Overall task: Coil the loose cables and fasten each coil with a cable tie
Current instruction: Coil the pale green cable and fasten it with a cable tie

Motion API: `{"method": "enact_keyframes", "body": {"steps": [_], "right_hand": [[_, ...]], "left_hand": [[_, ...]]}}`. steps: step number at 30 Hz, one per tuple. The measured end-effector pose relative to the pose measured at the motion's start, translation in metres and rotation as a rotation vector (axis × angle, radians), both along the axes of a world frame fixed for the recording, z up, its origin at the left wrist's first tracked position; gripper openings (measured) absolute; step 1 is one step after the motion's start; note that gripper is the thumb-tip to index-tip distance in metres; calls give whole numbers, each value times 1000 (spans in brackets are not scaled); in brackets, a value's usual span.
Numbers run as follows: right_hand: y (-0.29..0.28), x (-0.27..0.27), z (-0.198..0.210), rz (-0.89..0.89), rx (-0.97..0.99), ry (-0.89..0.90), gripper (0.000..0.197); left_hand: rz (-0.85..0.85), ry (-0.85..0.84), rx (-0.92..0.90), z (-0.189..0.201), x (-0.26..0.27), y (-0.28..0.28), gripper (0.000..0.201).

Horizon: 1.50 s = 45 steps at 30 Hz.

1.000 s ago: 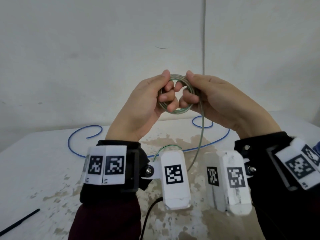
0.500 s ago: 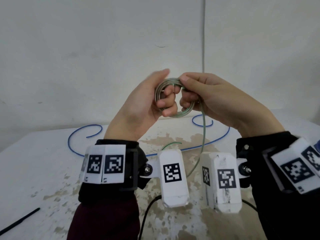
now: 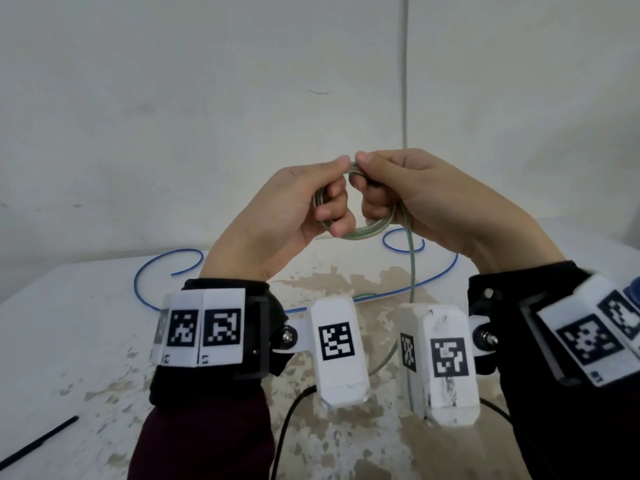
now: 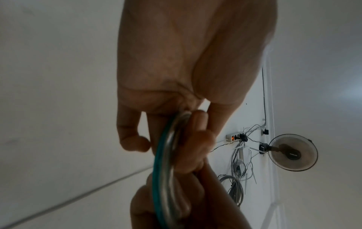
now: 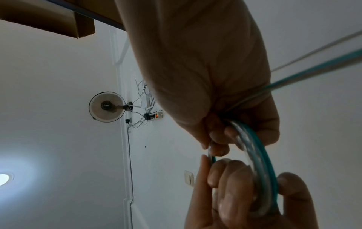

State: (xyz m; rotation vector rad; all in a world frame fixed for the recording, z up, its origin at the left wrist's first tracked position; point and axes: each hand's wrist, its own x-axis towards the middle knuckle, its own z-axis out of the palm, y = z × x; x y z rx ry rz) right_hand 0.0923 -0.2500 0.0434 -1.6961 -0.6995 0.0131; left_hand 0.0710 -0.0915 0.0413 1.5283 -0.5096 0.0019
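Held above the table (image 3: pixel 86 323), between left hand (image 3: pixel 277 216) and right hand (image 3: pixel 433 206): cable coil (image 3: pixel 367 232), tail hanging down from right hand's side to table. Behind hands, on table: loose cable (image 3: pixel 152 271), running left to right. Near left edge, close to viewer: cable tie (image 3: pixel 38 441).

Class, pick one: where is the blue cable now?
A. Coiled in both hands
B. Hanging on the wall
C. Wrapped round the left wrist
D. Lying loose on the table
D: the blue cable sprawls uncoiled across the table; both hands hold the green coil.
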Motion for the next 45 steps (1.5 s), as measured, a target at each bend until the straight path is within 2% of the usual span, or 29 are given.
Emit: {"method": "enact_keyframes", "body": {"steps": [3,7,10,14,16,18,21,24,27,31,35,38,41,45], "right_hand": [[-2,0,0,-53,-69,-31,36],[-4,1,-2,-132,-158,-88,35],[-3,5,-3,-123,-45,-48,35],[-4,8,-5,15,158,70,38],[-3,9,-5,63,195,85,38],[-2,9,-5,54,220,93,36],[-1,10,-7,1,103,43,35],[2,9,-9,-41,-21,-31,36],[6,7,-8,-49,48,-27,36],[4,6,-6,-5,165,-6,38],[5,4,-4,54,217,57,36],[9,2,-5,47,175,57,36],[14,0,-6,15,143,44,37],[17,1,-5,45,265,109,39]], "left_hand": [[5,-45,95,-5,3,2,31],[100,-128,202,-12,9,-2,29],[187,-231,162,-13,11,-11,31],[300,-305,-63,-14,17,-9,32],[284,-277,-110,-14,19,-7,31],[194,-203,-118,-12,16,-5,31],[55,-127,37,-10,11,-2,30],[84,-145,162,-12,10,2,31],[195,-258,113,-11,10,-1,32],[335,-382,-64,-8,11,-7,36],[230,-287,-154,-8,10,-9,36],[83,-152,-80,-6,6,-5,37],[115,-192,-4,-5,3,-2,37],[219,-286,-144,-4,6,-4,38]]}}
